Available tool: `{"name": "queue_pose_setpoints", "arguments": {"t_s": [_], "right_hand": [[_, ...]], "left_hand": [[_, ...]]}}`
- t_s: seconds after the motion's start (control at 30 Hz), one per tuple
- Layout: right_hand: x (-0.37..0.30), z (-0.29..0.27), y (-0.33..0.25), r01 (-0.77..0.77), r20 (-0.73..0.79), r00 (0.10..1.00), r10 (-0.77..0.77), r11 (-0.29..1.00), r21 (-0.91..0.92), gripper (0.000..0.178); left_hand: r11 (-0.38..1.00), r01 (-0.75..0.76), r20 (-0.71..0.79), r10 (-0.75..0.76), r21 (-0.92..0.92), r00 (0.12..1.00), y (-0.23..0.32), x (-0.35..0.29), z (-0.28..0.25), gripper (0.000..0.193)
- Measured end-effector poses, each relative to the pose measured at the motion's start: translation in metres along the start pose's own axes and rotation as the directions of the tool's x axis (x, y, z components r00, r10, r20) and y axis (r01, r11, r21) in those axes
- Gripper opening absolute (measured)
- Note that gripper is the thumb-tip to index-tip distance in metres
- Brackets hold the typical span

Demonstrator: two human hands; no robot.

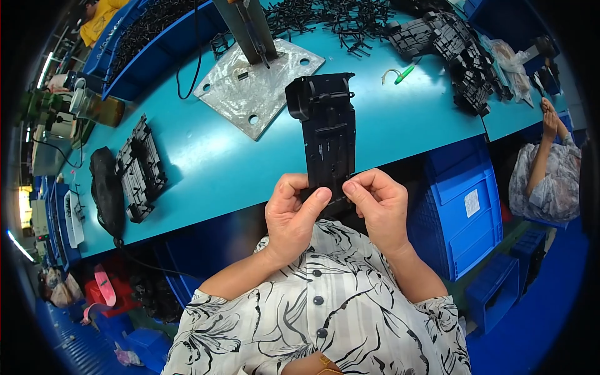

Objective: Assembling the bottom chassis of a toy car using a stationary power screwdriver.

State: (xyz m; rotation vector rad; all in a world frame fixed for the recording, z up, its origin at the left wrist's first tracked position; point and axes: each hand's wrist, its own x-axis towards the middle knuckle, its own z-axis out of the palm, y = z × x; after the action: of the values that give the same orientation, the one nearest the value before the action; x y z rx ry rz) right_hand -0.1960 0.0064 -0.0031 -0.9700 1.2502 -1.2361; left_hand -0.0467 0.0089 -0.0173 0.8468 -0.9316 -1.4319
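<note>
A long black plastic chassis (331, 137) stretches away from me over the table's near edge. At its near end, my left hand (292, 215) is closed on the left corner, thumb on top. My right hand (380, 209) pinches the right corner with thumb and forefinger. The far end of the chassis has a raised, box-like section. Whether a smaller piece sits between my fingertips cannot be made out. On the table to the left lies another black chassis (141, 167), beside a long black object (107, 190) with a cord.
A metal base plate (275, 94) with an upright post stands beyond the chassis. A blue bin (134, 87) of black parts is far left; loose black parts (356, 25) and stacked chassis (465, 59) lie far right, near a green-handled tool (406, 74). Blue crates (462, 219) and a seated person (547, 178) are right.
</note>
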Motion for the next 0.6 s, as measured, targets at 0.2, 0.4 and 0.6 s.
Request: {"name": "queue_pose_setpoints", "arguments": {"t_s": [0.2,0.4,0.6], "right_hand": [[0.002,-0.002,0.0,-0.01,0.034,0.999,0.01,1.0,0.013,0.007],[-0.003,0.004,0.004,0.107,-0.046,0.993,-0.107,0.994,-0.017,0.007],[0.0,-0.003,-0.005,-0.022,0.003,1.0,0.022,1.0,0.012,0.006]], "left_hand": [[1.0,-0.003,-0.031,0.004,0.018,1.0,0.0,-0.001,0.002,0.015],[0.997,-0.041,-0.053,0.045,0.061,0.998,0.002,-0.004,0.006,0.015],[0.995,-0.041,-0.053,0.047,0.094,0.997,0.003,-0.006,0.003,0.016]]}}
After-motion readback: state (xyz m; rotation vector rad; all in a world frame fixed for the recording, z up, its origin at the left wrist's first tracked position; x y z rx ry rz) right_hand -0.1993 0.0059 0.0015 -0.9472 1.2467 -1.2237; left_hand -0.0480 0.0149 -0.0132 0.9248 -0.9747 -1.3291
